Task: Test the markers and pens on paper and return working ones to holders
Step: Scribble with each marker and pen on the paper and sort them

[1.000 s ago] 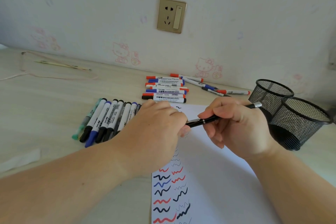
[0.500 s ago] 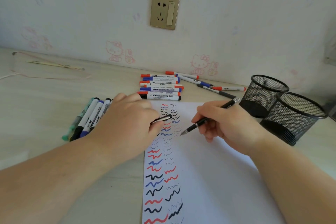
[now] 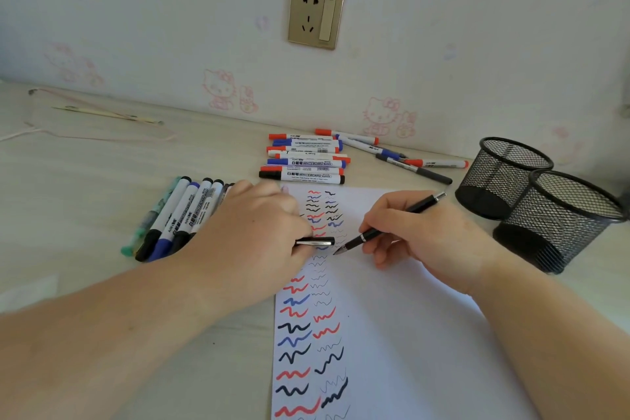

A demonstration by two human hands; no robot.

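A white sheet of paper (image 3: 402, 334) lies before me, marked with two columns of red, blue and black squiggles. My right hand (image 3: 426, 235) grips a black pen (image 3: 388, 227) with its tip touching the paper beside the squiggles. My left hand (image 3: 252, 242) rests on the paper's left edge and holds the pen's black cap (image 3: 315, 242). Two black mesh holders (image 3: 504, 177) (image 3: 562, 222) stand at the right, touching each other. A stack of whiteboard markers (image 3: 306, 160) lies behind the paper, and a row of markers (image 3: 177, 215) lies left of my left hand.
A few loose markers (image 3: 409, 164) lie near the wall between the stack and the holders. A thin cord and stick (image 3: 102, 112) lie at the far left of the desk. A wall socket (image 3: 315, 14) sits above the desk.
The hands have pulled the cap off the pen and moved apart. The left hand now holds the cap, and the right hand has lowered the pen tip onto the paper.
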